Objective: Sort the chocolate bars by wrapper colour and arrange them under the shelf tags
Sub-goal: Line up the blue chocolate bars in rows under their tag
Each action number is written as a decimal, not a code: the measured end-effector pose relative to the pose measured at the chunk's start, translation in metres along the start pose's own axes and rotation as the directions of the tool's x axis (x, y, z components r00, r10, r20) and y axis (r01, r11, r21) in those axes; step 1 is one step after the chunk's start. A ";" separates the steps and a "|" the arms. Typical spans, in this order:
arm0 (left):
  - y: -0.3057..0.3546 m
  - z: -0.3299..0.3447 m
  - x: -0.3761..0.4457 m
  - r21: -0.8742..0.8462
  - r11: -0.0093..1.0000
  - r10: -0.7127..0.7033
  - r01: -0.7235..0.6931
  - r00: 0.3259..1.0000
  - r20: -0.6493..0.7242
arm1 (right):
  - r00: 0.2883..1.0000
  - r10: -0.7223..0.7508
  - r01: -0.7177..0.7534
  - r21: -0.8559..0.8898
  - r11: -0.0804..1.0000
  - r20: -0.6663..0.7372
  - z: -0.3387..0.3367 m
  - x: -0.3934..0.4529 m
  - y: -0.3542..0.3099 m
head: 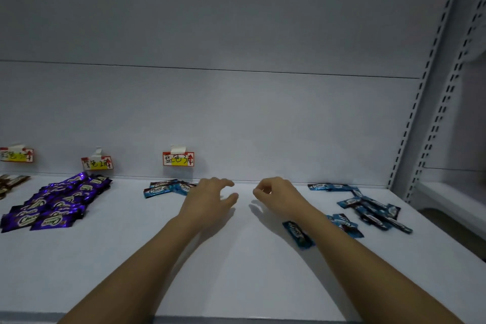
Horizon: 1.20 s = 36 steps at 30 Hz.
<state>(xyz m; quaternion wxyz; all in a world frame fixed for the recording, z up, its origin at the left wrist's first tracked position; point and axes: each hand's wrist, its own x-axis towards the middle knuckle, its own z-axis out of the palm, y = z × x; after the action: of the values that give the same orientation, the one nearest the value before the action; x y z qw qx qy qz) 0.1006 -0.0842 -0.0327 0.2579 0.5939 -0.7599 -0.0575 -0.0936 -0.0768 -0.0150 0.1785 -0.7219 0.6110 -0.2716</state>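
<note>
Shelf (pixel 236 265), white and flat, fills the lower half of what you see, and behind it a pale grey back panel (pixel 236 113) rises with one thin horizontal seam across it. At the right end, slotted white uprights (pixel 420 102) slant up the frame, with another white ledge (pixel 452 197) beyond them.

Three handwritten shelf tags are taped low on the back panel: one at the far left (pixel 16 154), a middle one (pixel 97 163), and a blue-marked one (pixel 178 158) nearer the centre. Under the middle tag, purple bars (pixel 52 205) lie heaped from the back edge toward the left front. A few brown bars (pixel 10 183) sit at the left edge, cut off by the frame. Under the blue tag, a small cluster of blue bars (pixel 164 188) lies against the back edge. More blue bars (pixel 373 210) are scattered loosely toward the right end of the shelf, and a single blue bar (pixel 298 234) lies just beside your right forearm.

Your left hand (pixel 210 200) hovers near the back edge just right of the sorted blue cluster, fingers spread and relaxed, gripping nothing. Your right hand (pixel 276 194) is close beside it, fingers loosely curled downward with nothing visible between them.
</note>
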 end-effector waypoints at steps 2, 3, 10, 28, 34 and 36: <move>0.026 0.015 0.003 -0.028 0.999 0.023 -0.022 0.999 0.024 | 1.000 0.017 -0.017 0.004 1.000 -0.025 -0.015 -0.007 0.022; 0.037 0.023 0.004 -0.045 0.999 0.031 -0.029 0.999 0.032 | 0.999 0.025 -0.025 0.003 1.000 -0.043 -0.022 -0.009 0.033; 0.103 0.079 0.028 -0.010 0.999 0.042 -0.041 0.964 0.263 | 0.964 0.166 -0.202 -0.169 0.965 -0.209 -0.078 0.002 0.124; 0.123 0.061 0.051 -0.237 0.968 0.216 -0.086 0.767 0.605 | 0.983 0.018 -0.037 0.102 0.994 0.181 -0.082 0.003 0.147; 0.117 0.035 0.050 -0.160 0.984 0.169 -0.079 0.692 0.701 | 0.999 -0.052 0.051 0.135 0.990 0.008 -0.100 -0.006 0.139; 0.116 0.029 0.049 -0.173 0.981 0.186 -0.086 0.665 0.723 | 0.989 -0.106 0.093 0.129 0.987 0.099 -0.107 -0.010 0.133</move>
<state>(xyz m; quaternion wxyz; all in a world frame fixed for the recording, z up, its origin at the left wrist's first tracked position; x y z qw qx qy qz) -0.0217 -0.1030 0.0041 -0.0298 0.4449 -0.8364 -0.3189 -0.2644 -0.0841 -0.0111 0.2411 -0.7525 0.5457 -0.2789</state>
